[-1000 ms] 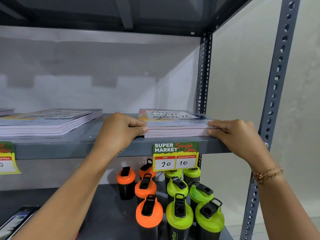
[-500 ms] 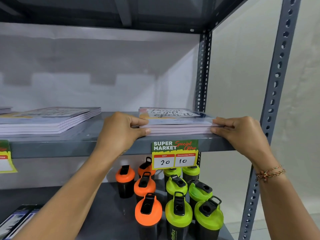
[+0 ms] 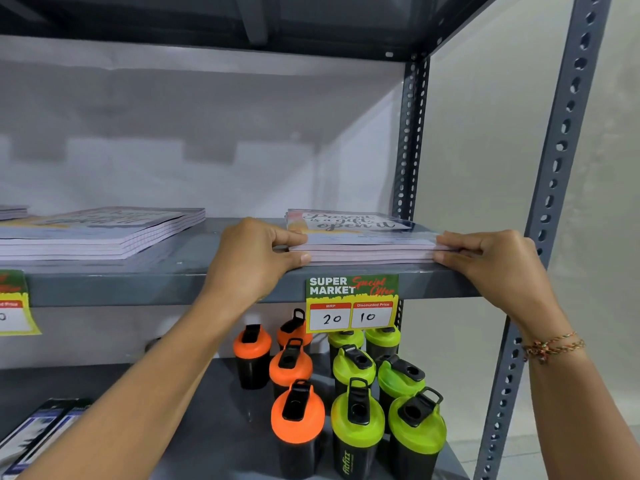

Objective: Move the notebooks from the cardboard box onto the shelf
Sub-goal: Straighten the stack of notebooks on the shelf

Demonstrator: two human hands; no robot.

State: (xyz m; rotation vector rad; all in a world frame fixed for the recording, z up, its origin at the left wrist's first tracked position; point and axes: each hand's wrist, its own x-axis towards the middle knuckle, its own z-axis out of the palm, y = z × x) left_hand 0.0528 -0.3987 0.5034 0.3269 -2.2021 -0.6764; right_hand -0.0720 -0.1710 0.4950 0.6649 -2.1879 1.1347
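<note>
A small stack of notebooks (image 3: 363,237) with a lettered cover lies flat on the grey metal shelf (image 3: 173,282), near its right end. My left hand (image 3: 256,258) pinches the stack's left front corner, thumb on top and fingers at the edge. At the right front corner, my right hand (image 3: 491,261) holds the stack the same way. A second, larger stack of notebooks (image 3: 104,233) rests further left on the same shelf. The cardboard box is out of view.
A price tag (image 3: 351,303) hangs from the shelf edge under the stack. Orange-lidded (image 3: 298,414) and green-lidded shaker bottles (image 3: 356,420) stand on the lower shelf. Perforated uprights (image 3: 554,188) frame the right side. Another tag (image 3: 14,303) hangs at the left.
The stack has slid a little further back on the shelf and squared up. Both hands stay on its front corners.
</note>
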